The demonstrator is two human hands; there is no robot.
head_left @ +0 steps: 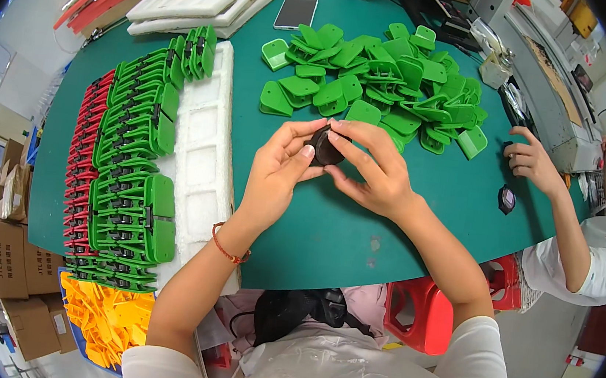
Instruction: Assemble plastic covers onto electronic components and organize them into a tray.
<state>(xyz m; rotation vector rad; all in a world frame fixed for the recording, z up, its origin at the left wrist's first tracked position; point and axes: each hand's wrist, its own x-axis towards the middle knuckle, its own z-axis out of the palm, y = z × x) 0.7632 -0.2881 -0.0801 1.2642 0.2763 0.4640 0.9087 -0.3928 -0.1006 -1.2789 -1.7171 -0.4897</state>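
Between both hands, over the near middle of the table, is a small dark, rounded part [330,152] whose exact kind I cannot make out. My left hand [281,163] is closed on its left side, with the thumb pressing near its middle. From the other side, the fingers and thumb of my right hand [377,169] pinch it at its top and lower edge. Just beyond my hands lies a loose heap of green plastic pieces [404,74], flat tabs with rounded corners and small holes.
To my left, rows of green clips [132,127] and red clips [86,159] stand beside a white foam tray [206,123]. A bin of orange pieces [108,320] sits below. A phone [297,10] lies at the back. At right are a co-worker's hand [535,163] and a dark part [506,199].
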